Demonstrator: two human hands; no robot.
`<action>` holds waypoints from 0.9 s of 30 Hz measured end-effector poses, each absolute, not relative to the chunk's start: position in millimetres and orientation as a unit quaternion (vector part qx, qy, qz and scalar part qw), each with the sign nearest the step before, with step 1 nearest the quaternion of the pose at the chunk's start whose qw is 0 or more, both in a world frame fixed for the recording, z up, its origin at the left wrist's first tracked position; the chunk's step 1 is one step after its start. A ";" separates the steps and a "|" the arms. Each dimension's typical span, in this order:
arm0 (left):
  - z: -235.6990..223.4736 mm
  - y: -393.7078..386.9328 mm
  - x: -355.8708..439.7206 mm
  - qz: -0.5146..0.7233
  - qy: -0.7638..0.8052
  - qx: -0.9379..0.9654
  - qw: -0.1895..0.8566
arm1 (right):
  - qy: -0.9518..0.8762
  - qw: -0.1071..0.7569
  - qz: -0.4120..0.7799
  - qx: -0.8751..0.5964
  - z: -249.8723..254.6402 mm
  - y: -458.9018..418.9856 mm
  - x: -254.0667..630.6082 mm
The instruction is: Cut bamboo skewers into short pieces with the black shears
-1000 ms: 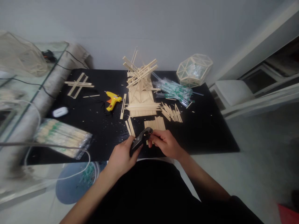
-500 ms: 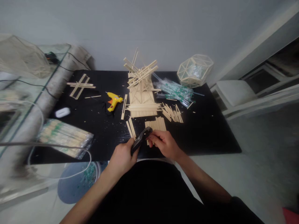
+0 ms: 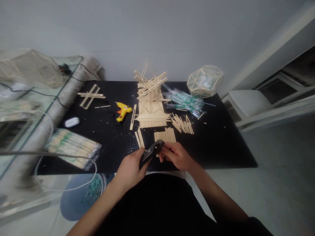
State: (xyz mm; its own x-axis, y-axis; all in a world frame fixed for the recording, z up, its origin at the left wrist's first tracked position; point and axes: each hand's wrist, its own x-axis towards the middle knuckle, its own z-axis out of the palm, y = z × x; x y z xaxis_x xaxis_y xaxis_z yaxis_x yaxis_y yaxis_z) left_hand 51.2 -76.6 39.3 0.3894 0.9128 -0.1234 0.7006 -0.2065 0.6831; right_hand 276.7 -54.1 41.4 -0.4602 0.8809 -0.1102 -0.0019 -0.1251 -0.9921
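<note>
While the left hand (image 3: 131,167) keeps its fingers wrapped around a black hand tool (image 3: 149,154) in the head camera's view, the tool's long axis slants from near left to far right, its head toward the right hand (image 3: 180,158). Whether that hand's curled fingers clamp anything cannot be told. The tool appears over the counter (image 3: 211,144), nearer the person than a row of wooden sticks (image 3: 166,135).

Free tabletop (image 3: 221,144) beside right hand (image 3: 179,156), sticks (image 3: 165,134) ahead
</note>
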 end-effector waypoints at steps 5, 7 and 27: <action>42.5 -75.6 51.3 0.162 0.524 0.758 0.353 | -0.577 0.344 0.635 -0.383 41.6 -53.7 275.5; 41.7 -75.6 51.4 0.158 0.529 0.751 0.362 | -0.583 0.352 0.622 -0.387 39.5 -53.5 274.1; 36.4 -77.2 53.4 0.089 0.571 0.709 0.405 | -0.602 0.353 0.554 -0.454 30.3 -55.5 270.2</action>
